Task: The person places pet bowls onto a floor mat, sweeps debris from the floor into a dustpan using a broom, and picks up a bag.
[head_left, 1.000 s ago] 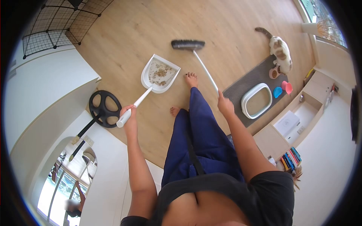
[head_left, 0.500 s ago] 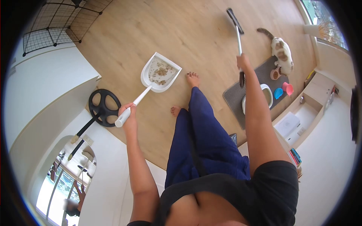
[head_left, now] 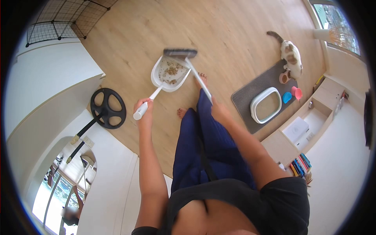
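Observation:
My left hand [head_left: 144, 109] is wrapped round the handle of a white dustpan [head_left: 156, 80], whose pan lies on the wooden floor ahead of my feet. Brown crumbly debris [head_left: 172, 70] is scattered inside the pan. My right hand [head_left: 220, 111] grips the white stick of a broom [head_left: 199, 74]. The dark, slightly blurred broom head [head_left: 180, 53] lies across the far open edge of the dustpan; whether its bristles touch the pan I cannot tell.
At right, a grey mat [head_left: 244, 96] holds a white-rimmed litter tray [head_left: 255, 102], blue scoop [head_left: 287, 97] and pink cup [head_left: 296, 93]. A cat [head_left: 291, 58] stands by a food bowl [head_left: 284, 77]. A black wheel-shaped base [head_left: 108, 108] and white cabinet [head_left: 51, 74] are left.
My right hand has swung the broom left, from near the cat to the dustpan's edge. The dustpan and my left hand have shifted slightly right. The litter tray is now uncovered.

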Action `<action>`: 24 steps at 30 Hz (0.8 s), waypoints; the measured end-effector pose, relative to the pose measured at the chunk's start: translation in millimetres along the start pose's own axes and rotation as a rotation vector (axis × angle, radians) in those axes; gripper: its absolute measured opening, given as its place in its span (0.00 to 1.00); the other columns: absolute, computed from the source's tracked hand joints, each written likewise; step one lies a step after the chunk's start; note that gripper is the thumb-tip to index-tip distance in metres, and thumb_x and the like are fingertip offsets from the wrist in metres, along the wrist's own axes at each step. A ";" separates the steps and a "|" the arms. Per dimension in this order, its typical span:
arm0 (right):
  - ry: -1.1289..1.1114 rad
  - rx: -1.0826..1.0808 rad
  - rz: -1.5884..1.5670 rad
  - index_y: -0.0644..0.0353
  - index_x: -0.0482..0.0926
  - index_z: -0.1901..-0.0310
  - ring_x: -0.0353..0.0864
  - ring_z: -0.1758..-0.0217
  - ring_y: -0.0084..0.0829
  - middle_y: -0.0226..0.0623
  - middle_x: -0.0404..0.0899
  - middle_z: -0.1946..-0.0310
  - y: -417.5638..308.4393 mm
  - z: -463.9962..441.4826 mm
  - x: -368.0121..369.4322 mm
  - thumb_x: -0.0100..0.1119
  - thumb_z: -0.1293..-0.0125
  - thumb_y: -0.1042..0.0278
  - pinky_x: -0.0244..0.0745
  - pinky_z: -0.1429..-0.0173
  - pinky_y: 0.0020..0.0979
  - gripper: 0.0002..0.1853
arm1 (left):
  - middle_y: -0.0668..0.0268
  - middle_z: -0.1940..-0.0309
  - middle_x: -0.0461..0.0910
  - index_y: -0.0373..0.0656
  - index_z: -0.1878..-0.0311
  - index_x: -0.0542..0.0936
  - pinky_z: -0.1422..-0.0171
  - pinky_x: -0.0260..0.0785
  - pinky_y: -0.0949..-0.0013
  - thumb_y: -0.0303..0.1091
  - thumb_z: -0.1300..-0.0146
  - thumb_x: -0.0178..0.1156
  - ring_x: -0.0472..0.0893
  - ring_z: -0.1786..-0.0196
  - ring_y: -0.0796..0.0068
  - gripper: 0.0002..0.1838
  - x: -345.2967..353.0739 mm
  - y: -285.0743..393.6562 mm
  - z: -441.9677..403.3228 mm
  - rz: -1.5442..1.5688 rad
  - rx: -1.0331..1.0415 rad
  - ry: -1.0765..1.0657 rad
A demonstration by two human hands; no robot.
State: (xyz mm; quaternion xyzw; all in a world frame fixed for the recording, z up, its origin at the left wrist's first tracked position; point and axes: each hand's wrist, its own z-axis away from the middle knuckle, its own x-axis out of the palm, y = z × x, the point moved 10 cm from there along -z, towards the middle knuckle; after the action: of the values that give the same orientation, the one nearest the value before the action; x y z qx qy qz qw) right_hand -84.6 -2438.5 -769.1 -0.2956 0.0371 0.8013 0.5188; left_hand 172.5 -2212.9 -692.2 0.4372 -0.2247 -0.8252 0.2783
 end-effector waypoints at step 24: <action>-0.089 0.317 -0.368 0.61 0.63 0.40 0.77 0.59 0.55 0.60 0.76 0.60 41.4 125.5 104.5 0.50 0.42 0.69 0.71 0.54 0.49 0.26 | 0.64 0.66 0.75 0.39 0.67 0.79 0.56 0.65 0.71 0.31 0.45 0.59 0.74 0.63 0.72 0.06 -59.7 -101.1 86.5 0.077 0.070 0.092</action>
State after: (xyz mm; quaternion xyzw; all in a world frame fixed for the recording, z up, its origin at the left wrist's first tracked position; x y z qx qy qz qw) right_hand -204.6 -2327.0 -729.6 -0.1768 0.0849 0.6895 0.6972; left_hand 100.4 -2087.5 -674.0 0.4754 -0.2572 -0.7843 0.3045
